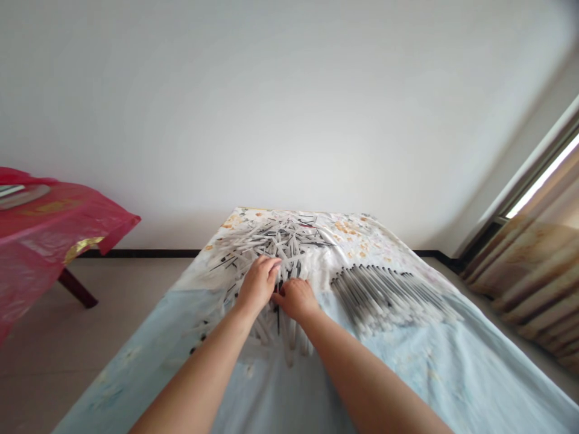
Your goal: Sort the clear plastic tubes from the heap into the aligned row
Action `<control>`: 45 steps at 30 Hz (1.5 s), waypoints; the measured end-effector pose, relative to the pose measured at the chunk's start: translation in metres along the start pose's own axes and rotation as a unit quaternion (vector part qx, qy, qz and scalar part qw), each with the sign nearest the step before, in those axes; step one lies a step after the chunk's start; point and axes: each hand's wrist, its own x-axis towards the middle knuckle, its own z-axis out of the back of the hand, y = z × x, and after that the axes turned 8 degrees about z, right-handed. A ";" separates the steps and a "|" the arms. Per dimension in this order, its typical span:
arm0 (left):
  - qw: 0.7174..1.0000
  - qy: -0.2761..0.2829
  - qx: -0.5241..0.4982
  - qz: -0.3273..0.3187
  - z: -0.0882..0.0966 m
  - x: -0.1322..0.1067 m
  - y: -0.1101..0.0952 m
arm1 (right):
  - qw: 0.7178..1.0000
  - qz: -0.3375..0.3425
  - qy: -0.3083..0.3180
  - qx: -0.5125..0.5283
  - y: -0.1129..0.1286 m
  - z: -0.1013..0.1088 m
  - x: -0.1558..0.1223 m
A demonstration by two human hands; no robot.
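Both hands are being held close together over the cloth-covered tabletop (389,380), at the near side of a loose pile (260,240) of pale tubes and dark rods. The left hand (259,279) is being held half curled, fingers bent toward the thumb; whether anything is being pinched there cannot be told. Just beside it, slightly nearer, the right hand (297,297) is being held with its fingers bent inward, a dark rod (278,322) showing below the thumb, though whether it is being gripped cannot be told either. Such closeness is probably being used so that slim pieces can be handled between 2 sets of fingertips. And over on the right, a neat row (384,295) of tubes is lying side by side, dark ends facing far, pale ends near; mixing with the pile is presumably being avoided by that gap. At far left, a red plastic cover (93,208) is being draped over 1 other table.
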 end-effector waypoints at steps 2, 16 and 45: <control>1.000 0.009 -0.006 0.001 -0.004 -0.002 -0.001 | 0.999 -0.020 0.003 0.032 -0.001 0.000 0.002; 0.989 0.063 -0.134 0.022 -0.027 -0.014 -0.009 | 0.743 -0.186 -0.306 0.566 -0.096 0.033 -0.031; 0.630 0.051 -0.689 0.355 -0.042 -0.017 -0.029 | 0.703 -0.112 -0.234 0.663 -0.075 0.029 -0.035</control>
